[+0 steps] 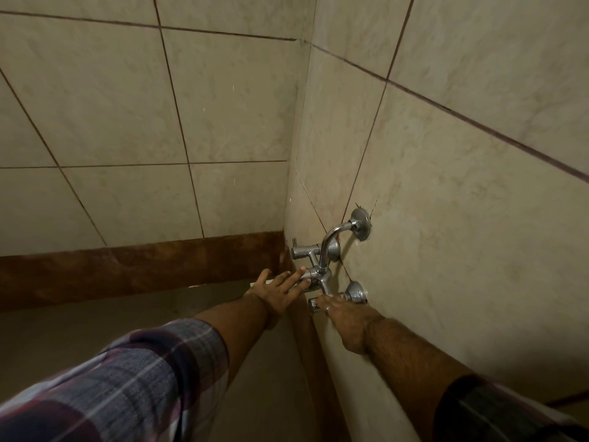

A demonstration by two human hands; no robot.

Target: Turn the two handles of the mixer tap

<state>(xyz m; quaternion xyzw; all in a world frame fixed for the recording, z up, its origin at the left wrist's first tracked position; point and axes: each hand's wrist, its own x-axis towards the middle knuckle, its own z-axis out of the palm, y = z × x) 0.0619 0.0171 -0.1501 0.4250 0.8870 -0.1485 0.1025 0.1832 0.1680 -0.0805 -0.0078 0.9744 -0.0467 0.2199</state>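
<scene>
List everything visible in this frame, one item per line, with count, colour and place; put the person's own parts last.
wall mixer tap: one, chrome, on the right wall near the corner
far handle: one, chrome, left end of the mixer tap, untouched
near handle: one, chrome, under the right hand
curved pipe: one, chrome, from the mixer tap up to a round wall plate
wall tiles: many, beige, both walls
border band: one, brown, base of the far wall
floor: one, grey-brown, lower left
sleeves: two, plaid, rolled up the forearms
left hand: fingers straight, touching the mixer tap's body
right hand: resting on the near handle
</scene>
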